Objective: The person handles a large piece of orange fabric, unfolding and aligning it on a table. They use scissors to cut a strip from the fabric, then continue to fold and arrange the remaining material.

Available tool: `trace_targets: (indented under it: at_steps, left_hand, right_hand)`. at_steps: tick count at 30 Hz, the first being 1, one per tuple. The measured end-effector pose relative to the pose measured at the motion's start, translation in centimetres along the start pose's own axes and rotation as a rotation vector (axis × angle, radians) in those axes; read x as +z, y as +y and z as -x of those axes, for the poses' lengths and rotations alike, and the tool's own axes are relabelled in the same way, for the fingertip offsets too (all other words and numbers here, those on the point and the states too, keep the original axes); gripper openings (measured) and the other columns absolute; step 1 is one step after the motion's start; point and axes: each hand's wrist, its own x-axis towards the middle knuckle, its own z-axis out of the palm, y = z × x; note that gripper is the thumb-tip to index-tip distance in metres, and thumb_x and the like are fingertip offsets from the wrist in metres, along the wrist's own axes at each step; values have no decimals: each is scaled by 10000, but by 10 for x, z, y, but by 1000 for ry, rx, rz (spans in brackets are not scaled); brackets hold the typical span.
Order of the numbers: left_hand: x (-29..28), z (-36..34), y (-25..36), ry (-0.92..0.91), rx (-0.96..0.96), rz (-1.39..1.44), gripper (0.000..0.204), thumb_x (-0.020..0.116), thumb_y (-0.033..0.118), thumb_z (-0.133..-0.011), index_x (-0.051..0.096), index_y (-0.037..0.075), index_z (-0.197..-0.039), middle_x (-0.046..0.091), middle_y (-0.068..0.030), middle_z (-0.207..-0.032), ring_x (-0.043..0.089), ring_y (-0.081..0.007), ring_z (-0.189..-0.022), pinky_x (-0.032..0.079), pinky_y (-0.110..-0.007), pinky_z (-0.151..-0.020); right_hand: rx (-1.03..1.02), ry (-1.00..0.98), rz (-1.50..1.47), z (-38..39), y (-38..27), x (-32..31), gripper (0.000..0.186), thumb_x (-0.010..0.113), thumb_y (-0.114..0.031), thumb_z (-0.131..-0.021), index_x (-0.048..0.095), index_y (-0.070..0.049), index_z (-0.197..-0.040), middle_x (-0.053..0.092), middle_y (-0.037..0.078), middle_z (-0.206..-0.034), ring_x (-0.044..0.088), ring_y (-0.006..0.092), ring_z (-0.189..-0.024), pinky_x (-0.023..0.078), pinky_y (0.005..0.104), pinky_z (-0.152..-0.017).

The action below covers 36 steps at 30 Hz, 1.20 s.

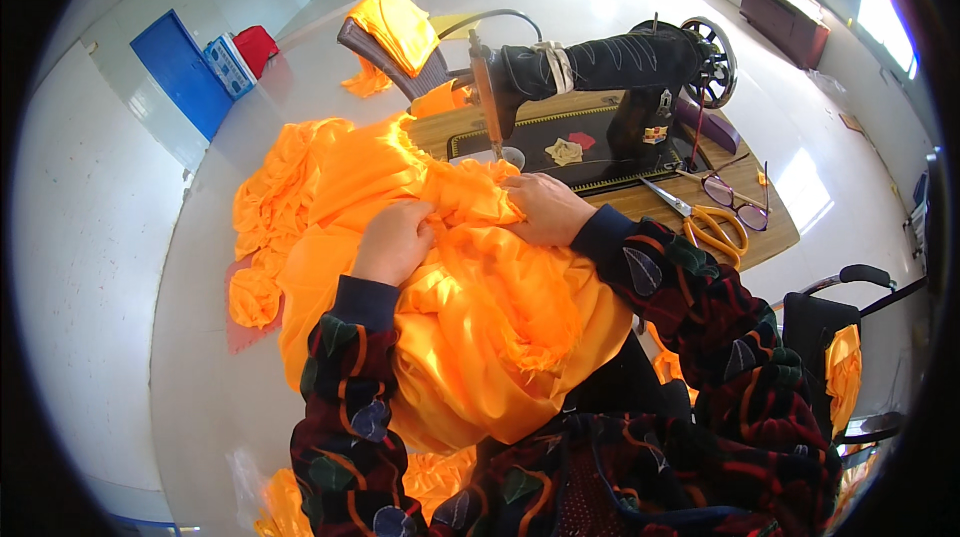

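Observation:
A large bunched mass of glossy orange fabric [470, 307] with frayed edges spills over my lap and the front of the wooden sewing table [767, 237]. My left hand [395, 237] grips the cloth left of centre, its fingertips tucked into the folds. My right hand [545, 207] holds a gathered part of it just in front of the needle area of a black sewing machine [595, 67]. Orange-handled scissors [715, 235] and folded eyeglasses [745, 209] lie right of my right hand. Small cream and red scraps [563, 151] rest on the machine bed.
A chair [365, 55] draped with orange cloth stands behind the table's left end. A black chair [810, 337] is at right. Along the left wall are a blue panel [175, 72] and a red item [255, 49]. Brown cabinets [775, 17] line the far right wall.

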Motion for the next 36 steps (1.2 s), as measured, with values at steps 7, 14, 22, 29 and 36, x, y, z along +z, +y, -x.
trace_targets:
  at_steps: [7, 14, 22, 29, 36]
  left_hand:
    - [-4, 13, -3, 85, -6, 392, 169, 550, 31, -813, 632, -5, -956, 664, -156, -878, 642, -273, -840, 491, -322, -769]
    - [-21, 31, -6, 298, 129, 448, 180, 517, -22, -847, 621, 0, -992, 578, -137, -1212, 621, -240, -856, 487, -292, -787]
    - [-23, 54, -7, 37, 4, 176, 130, 520, 24, -890, 578, 29, -1006, 602, -187, -1051, 591, -393, -927, 495, -392, -786]
    - [-19, 65, -8, 302, 5, 355, 121, 500, 16, -906, 567, 11, -1006, 601, -180, -891, 599, -364, -852, 485, -367, -739]
    - [-23, 74, -9, 360, 18, 456, 119, 491, -32, -885, 544, 11, -983, 584, -155, -880, 593, -319, -826, 466, -317, -732]
  right_hand:
    - [236, -155, -269, 10, -28, -17, 336, 656, -311, -819, 625, 23, -840, 628, 210, -740, 614, 382, -683, 486, 419, -608]
    - [149, -439, -412, 76, -67, -61, 332, 643, -314, -849, 582, 3, -772, 558, 218, -599, 561, 417, -578, 432, 458, -501]
    - [39, -608, -613, 125, -108, -96, 395, 680, -373, -833, 596, 5, -755, 566, 215, -634, 558, 426, -634, 452, 461, -555]
    - [48, -588, -605, 46, -60, -115, 534, 477, -480, -965, 631, 30, -1001, 660, 161, -889, 615, 253, -811, 492, 347, -725]
    - [624, -516, -1368, -69, 1, 21, 269, 517, -297, -965, 597, -62, -1067, 637, 20, -990, 571, 132, -930, 473, 292, -830]
